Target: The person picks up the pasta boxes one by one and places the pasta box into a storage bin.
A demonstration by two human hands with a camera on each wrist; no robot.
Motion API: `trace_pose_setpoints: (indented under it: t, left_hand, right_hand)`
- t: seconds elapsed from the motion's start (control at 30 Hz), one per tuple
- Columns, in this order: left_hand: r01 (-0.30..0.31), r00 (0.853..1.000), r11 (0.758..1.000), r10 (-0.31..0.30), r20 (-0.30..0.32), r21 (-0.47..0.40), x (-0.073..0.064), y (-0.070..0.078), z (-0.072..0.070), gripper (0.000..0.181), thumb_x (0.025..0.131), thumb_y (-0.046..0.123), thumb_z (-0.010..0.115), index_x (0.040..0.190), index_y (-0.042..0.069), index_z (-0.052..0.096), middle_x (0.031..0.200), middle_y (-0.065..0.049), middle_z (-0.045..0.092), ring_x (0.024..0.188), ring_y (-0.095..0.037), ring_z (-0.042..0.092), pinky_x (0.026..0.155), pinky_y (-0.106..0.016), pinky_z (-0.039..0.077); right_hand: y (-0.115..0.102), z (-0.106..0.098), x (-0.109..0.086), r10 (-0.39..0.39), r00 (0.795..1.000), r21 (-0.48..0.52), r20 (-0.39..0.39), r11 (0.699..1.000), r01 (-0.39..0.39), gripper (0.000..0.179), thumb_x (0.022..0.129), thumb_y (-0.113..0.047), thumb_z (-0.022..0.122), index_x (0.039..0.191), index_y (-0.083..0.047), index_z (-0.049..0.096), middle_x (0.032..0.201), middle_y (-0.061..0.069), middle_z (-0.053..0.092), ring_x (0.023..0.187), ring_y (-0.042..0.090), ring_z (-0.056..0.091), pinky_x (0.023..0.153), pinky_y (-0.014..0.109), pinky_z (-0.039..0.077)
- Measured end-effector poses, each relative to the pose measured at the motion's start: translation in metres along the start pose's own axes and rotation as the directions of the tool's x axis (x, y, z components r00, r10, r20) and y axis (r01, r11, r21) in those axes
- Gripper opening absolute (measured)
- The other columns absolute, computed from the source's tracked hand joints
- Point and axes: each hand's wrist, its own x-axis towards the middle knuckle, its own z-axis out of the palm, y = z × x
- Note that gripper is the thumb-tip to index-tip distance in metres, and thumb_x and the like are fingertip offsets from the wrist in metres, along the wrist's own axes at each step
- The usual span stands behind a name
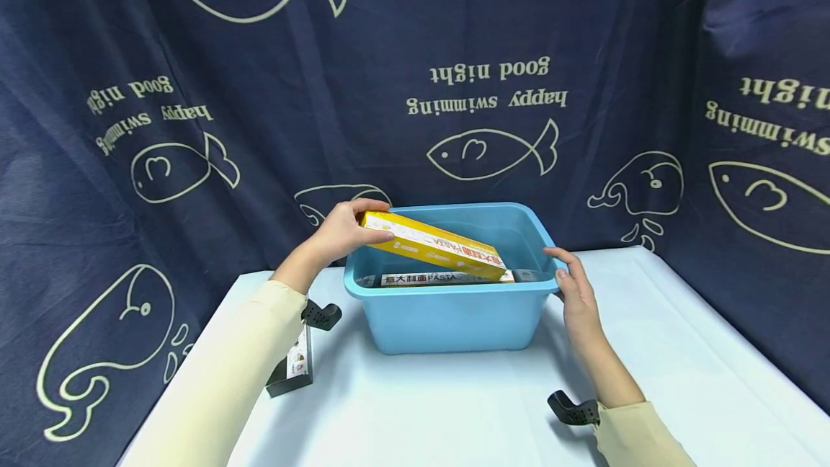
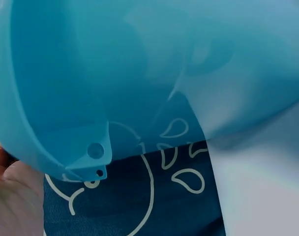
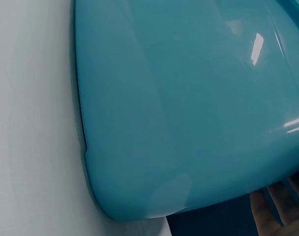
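My left hand (image 1: 350, 228) grips one end of a yellow pasta box (image 1: 434, 243), thumb on its near face. The box slants down to the right over a blue plastic bin (image 1: 454, 319), its far end low inside the opening. Another pasta box (image 1: 421, 279), with a white label, lies in the bin along the near wall. At the bin's right rim my right hand (image 1: 577, 294) holds the edge, thumb and fingers about it. Both wrist views are mostly filled by the bin's outer wall; the right fingers (image 3: 267, 211) show beneath it.
A dark box with a white label (image 1: 298, 359) lies on the white table (image 1: 415, 409) left of the bin, partly hidden by my left arm. Dark blue fish-print curtain (image 1: 363, 92) hangs close behind the bin and along both sides.
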Motion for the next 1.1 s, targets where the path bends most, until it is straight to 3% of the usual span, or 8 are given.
trace_pose_setpoints:
  t: [0.47, 0.7, 0.8, 0.93, 1.1]
  left_hand:
    - [-0.035, 0.998, 0.996, 0.031, 0.056, 0.078, 0.01, 0.002, 0.015, 0.063, 0.081, 0.021, 0.084, 0.137, 0.007, 0.059, 0.132, -0.008, 0.057, 0.108, -0.026, 0.057, 0.087, -0.029, 0.055]
    - [-0.042, 0.996, 0.994, 0.033, 0.086, 0.105, 0.014, 0.007, 0.024, 0.065, 0.083, 0.023, 0.083, 0.139, 0.006, 0.056, 0.131, -0.01, 0.057, 0.108, -0.025, 0.057, 0.09, -0.031, 0.056]
    - [-0.041, 0.995, 0.99, 0.028, 0.094, 0.132, 0.016, 0.007, 0.026, 0.066, 0.083, 0.025, 0.082, 0.14, 0.006, 0.054, 0.131, -0.011, 0.057, 0.108, -0.025, 0.057, 0.09, -0.031, 0.056]
    - [-0.045, 0.994, 0.984, 0.027, 0.105, 0.171, 0.018, 0.008, 0.029, 0.069, 0.085, 0.028, 0.081, 0.142, 0.005, 0.051, 0.131, -0.011, 0.057, 0.107, -0.025, 0.058, 0.089, -0.032, 0.056]
    - [-0.049, 0.992, 0.971, 0.02, 0.126, 0.234, 0.022, 0.007, 0.033, 0.072, 0.086, 0.029, 0.08, 0.145, 0.003, 0.048, 0.134, -0.013, 0.056, 0.109, -0.025, 0.058, 0.091, -0.033, 0.054]
  right_hand:
    - [-0.001, 0.0, 0.0, -0.011, 1.0, 0.009, 0.002, 1.0, 0.011, 0.046, 0.106, -0.03, 0.031, 0.146, -0.01, 0.042, 0.161, 0.011, 0.03, 0.149, 0.038, 0.026, 0.113, 0.067, 0.024]
    - [-0.002, 0.0, -0.002, 0.001, 1.0, 0.04, -0.004, 0.999, 0.0, 0.046, 0.106, -0.028, 0.029, 0.146, -0.009, 0.043, 0.16, 0.007, 0.033, 0.139, 0.014, 0.036, 0.105, 0.042, 0.033]
    - [-0.001, -0.001, -0.001, 0.003, 1.0, 0.045, -0.001, 0.999, -0.003, 0.046, 0.106, -0.028, 0.029, 0.146, -0.01, 0.043, 0.16, 0.007, 0.033, 0.137, 0.012, 0.036, 0.107, 0.045, 0.032]
    - [-0.001, -0.001, -0.001, 0.002, 1.0, 0.043, 0.0, 0.999, -0.002, 0.046, 0.106, -0.029, 0.03, 0.145, -0.01, 0.043, 0.16, 0.008, 0.032, 0.141, 0.023, 0.033, 0.11, 0.056, 0.029]
    - [0.0, -0.001, -0.001, 0.003, 1.0, 0.047, -0.002, 0.999, -0.003, 0.046, 0.106, -0.029, 0.03, 0.146, -0.01, 0.043, 0.16, 0.007, 0.033, 0.142, 0.024, 0.033, 0.109, 0.055, 0.029]
